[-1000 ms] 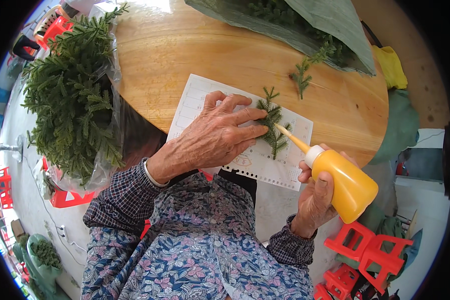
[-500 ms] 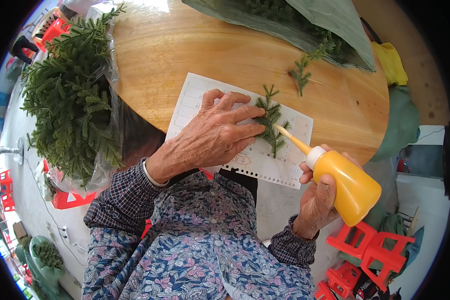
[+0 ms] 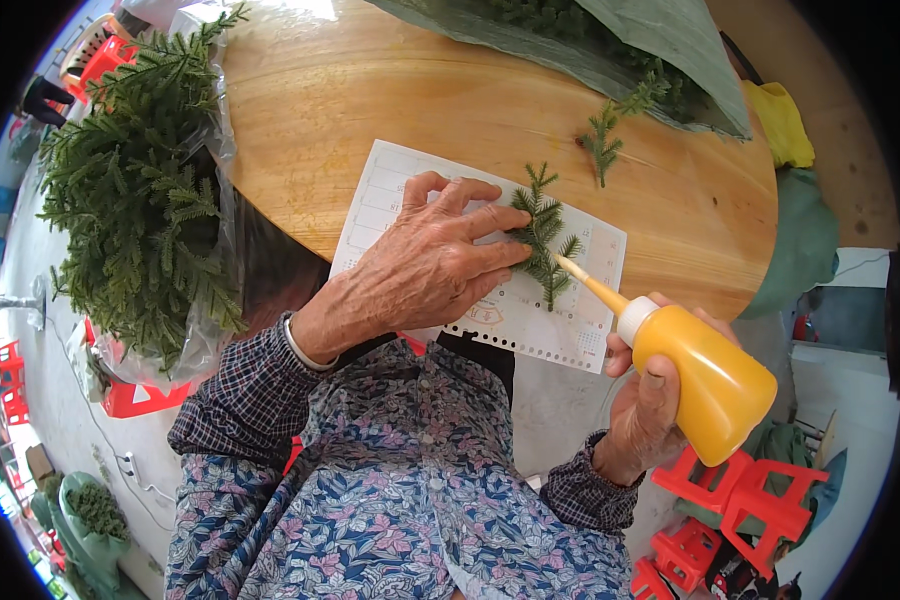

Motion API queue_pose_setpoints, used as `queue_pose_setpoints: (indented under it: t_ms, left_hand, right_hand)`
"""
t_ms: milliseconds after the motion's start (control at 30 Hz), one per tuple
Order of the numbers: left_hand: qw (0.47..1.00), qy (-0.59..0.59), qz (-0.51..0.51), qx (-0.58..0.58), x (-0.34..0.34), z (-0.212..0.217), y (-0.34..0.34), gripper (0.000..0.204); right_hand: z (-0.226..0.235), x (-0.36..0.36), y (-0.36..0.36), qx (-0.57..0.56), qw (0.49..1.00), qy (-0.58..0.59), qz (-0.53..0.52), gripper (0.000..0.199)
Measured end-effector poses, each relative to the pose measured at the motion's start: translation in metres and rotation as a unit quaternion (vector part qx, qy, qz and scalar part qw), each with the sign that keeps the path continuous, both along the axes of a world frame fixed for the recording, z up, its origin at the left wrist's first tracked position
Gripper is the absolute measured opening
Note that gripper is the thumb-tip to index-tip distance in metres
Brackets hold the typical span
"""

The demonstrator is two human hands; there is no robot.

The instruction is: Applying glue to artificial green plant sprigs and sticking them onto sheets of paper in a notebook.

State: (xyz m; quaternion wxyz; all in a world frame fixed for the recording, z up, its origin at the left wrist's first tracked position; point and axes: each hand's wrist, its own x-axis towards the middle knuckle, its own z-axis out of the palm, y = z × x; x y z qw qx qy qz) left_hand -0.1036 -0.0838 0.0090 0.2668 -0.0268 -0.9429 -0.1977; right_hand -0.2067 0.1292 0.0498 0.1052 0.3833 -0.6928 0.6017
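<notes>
A small green needle sprig [image 3: 543,238] lies on a white printed calendar sheet [image 3: 370,195] at the table's near edge. Bent over it from the left, my left hand [image 3: 435,250] holds the sprig down with its fingertips; the thumb is mostly hidden. My right hand [image 3: 650,400] is wrapped round a yellow squeeze bottle [image 3: 705,375] with a white collar and a long thin nozzle. The bottle tilts so that its nozzle tip points at the sprig's right side, very close to the needles. Whether anything comes out of it, I cannot tell.
Another small sprig [image 3: 602,145] rests on the wooden table [image 3: 370,80]. Beyond it lies a green bag [image 3: 660,45] with more greenery inside. A large heap of green branches [image 3: 135,210] in clear plastic stands at left. Red stools [image 3: 770,500] are at lower right.
My right hand has drawn the bottle slightly right and toward me, moving the nozzle tip a little rightward along the sprig. My left hand stays nearly still.
</notes>
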Motion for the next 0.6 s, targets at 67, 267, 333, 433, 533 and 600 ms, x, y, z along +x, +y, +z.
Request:
queue_pose_setpoints:
  t_ms: [67,267,333,433,533,600]
  left_hand:
    - [1.000,0.000,0.000,0.001,0.000,0.000,0.000,0.022]
    - [1.000,0.003,-0.001,0.002,0.000,-0.001,0.000,0.021]
    - [1.000,0.000,-0.001,0.005,0.000,0.000,0.000,0.022]
    - [1.000,-0.002,-0.002,0.006,0.000,-0.001,0.000,0.022]
    - [1.000,-0.003,-0.004,0.002,-0.001,-0.002,0.000,0.024]
    - [1.000,-0.002,-0.004,0.002,-0.001,-0.002,0.000,0.024]
  right_hand:
    - [0.003,0.002,0.000,-0.002,1.000,-0.006,0.004,0.051]
    - [0.012,0.012,-0.003,-0.061,0.992,-0.108,0.040,0.052]
    - [0.013,0.013,-0.003,-0.063,0.991,-0.110,0.033,0.052]
    - [0.015,0.014,-0.002,-0.066,0.990,-0.119,0.034,0.053]
    - [0.018,0.015,0.000,-0.074,0.986,-0.142,0.050,0.053]
    - [0.018,0.016,0.000,-0.074,0.986,-0.146,0.044,0.053]
